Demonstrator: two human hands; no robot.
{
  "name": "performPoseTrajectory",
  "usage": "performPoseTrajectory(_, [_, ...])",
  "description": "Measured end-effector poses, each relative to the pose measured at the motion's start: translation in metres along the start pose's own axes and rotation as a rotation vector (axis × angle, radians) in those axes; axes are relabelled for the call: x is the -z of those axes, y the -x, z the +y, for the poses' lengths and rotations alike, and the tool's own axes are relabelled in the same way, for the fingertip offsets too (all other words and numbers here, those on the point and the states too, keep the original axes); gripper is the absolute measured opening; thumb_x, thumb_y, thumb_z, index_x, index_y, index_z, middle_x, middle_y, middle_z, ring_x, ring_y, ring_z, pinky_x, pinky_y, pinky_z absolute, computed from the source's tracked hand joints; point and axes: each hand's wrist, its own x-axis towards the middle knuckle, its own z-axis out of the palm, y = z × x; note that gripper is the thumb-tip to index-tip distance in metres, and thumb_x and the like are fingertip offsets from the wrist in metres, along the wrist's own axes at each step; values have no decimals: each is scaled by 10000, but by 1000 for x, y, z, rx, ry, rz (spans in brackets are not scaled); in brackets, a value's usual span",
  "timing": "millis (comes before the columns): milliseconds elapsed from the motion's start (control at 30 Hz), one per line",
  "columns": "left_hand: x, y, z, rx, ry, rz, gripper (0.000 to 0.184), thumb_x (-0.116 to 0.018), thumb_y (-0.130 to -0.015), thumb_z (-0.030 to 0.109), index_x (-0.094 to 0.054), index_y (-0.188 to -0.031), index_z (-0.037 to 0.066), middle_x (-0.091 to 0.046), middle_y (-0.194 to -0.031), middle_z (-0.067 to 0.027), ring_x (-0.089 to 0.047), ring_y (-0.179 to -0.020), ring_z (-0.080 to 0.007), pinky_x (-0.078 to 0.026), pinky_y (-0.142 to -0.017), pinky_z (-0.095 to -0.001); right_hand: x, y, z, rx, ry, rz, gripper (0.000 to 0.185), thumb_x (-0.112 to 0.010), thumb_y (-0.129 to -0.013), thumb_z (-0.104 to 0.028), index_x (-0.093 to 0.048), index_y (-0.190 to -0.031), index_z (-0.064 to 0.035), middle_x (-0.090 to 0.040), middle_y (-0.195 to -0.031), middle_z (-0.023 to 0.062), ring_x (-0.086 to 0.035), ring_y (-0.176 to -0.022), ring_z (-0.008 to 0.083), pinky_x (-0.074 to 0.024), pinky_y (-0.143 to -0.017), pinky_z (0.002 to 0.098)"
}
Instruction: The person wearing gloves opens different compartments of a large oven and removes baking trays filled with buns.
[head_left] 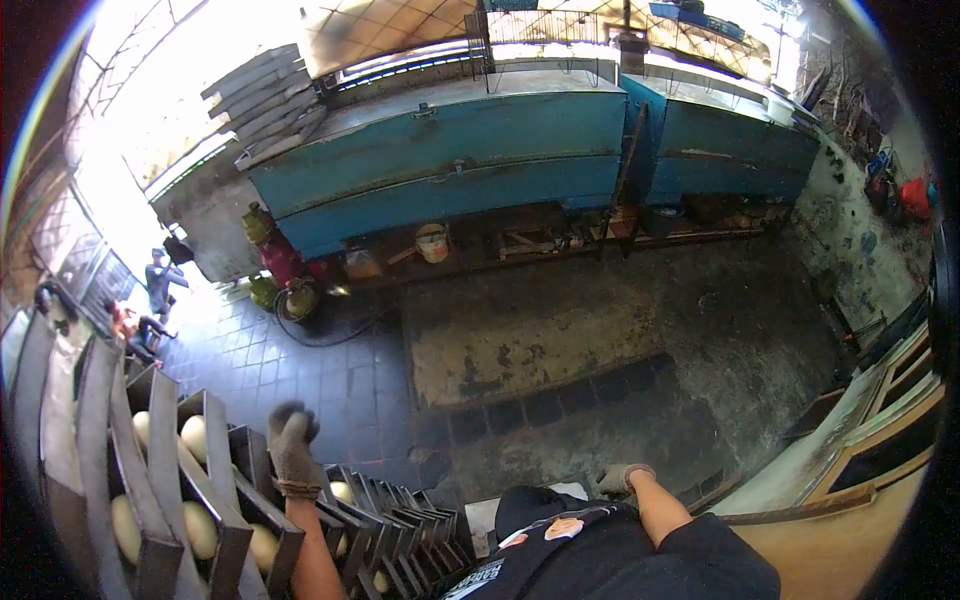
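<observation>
My left hand [293, 452], in a grey-brown knit glove, is raised beside a rack of dark metal trays [150, 560]. Its fingers are loosely bent and somewhat apart, with nothing visible in them. Pale, rounded dough-like pieces [199, 530] sit in the trays on either side of my left forearm. My right hand [622, 479], also gloved, hangs low beside my black shirt [590, 550]. Its fingers are partly hidden and too small to read.
Long blue metal cabinets [450, 175] line the far side, with a white bucket [432, 243] below. Gas cylinders [285, 262] and a hose stand at left. Two people [160, 285] are near the bright doorway. A wood-framed panel [850, 440] rises on my right.
</observation>
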Motion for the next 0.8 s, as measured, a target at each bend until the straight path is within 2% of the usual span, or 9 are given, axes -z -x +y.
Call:
performPoseTrajectory(67, [-3, 2, 2, 6, -3, 11, 305, -741, -1035, 129, -741, -1337, 86, -720, -1205, -42, -706, -1082, -203, -592, -967, -387, -2, -2, 1, -2, 8, 22, 617, -711, -934, -273, -780, -1505, -48, -842, -1363, 158, -782, -1127, 299, -593, -1002, 461])
performPoseTrajectory(133, [-3, 1, 2, 13, -5, 21, 313, -744, -1033, 130, -739, -1343, 89, -722, -1212, -41, -708, -1088, -204, -592, -969, -390, -7, -17, 12, 10, -20, 2, 581, -725, -945, -271, -793, -1473, -39, -852, -1259, 128, -756, -1009, 272, -587, -916, 460])
performPoseTrajectory(267, [5, -2, -5, 2, 9, -11, 341, -757, -1032, 144, -731, -1369, 95, -729, -1236, -34, -713, -1097, -204, -593, -975, -393, -18, -48, 30, 40, -84, 2, 527, -735, -952, -272, -819, -1414, -33, -847, -1177, 103, -718, -923, 251, -570, -848, 455])
performPoseTrajectory(433, [14, -8, -12, 7, -3, -27, 351, -762, -1031, 157, -728, -1375, 97, -730, -1249, -29, -714, -1102, -202, -594, -981, -398, 8, 26, -22, -66, -51, -33, 571, -710, -954, -319, -806, -1430, -20, -842, -1339, 155, -761, -1098, 305, -572, -972, 496])
performPoseTrajectory(467, [16, -9, -13, 2, -2, -39, 351, -771, -1043, 155, -719, -1388, 111, -737, -1279, -29, -737, -1110, -200, -625, -973, -390, 5, 19, -17, -66, -50, -33, 571, -710, -954, -319, -806, -1430, -20, -842, -1339, 155, -761, -1098, 305, -572, -972, 496])
performPoseTrajectory(533, [16, -9, -13, -4, 0, -51, 353, -780, -1055, 152, -710, -1400, 124, -745, -1308, -28, -761, -1118, -198, -655, -964, -382, -9, -23, 16, 25, 101, 46, 628, -709, -927, -352, -794, -1452, -18, -807, -1465, 200, -767, -1253, 367, -560, -1071, 524])
performPoseTrajectory(633, [14, -9, -11, 2, 5, -43, 359, -788, -1054, 153, -713, -1404, 122, -749, -1314, -36, -767, -1115, -204, -655, -962, -382, -7, -21, 8, 10, 105, 62, 661, -721, -888, -361, -797, -1450, -20, -776, -1519, 229, -758, -1323, 405, -557, -1111, 531])
performPoseTrajectory(733, [18, -12, -16, 19, 10, -40, 363, -789, -1057, 146, -712, -1410, 123, -755, -1321, -39, -770, -1114, -202, -655, -956, -375, 8, 14, -22, -30, 77, 14, 682, -723, -868, -354, -793, -1456, -16, -779, -1510, 231, -761, -1308, 412, -558, -1108, 528])
performPoseTrajectory(800, [20, -12, -17, 1, 40, -77, 352, -790, -1062, 140, -717, -1406, 124, -762, -1314, -31, -770, -1114, -192, -656, -950, -366, 7, 8, -14, 12, 99, 6, 689, -724, -860, -351, -791, -1459, -18, -780, -1507, 231, -762, -1306, 412, -561, -1104, 526])
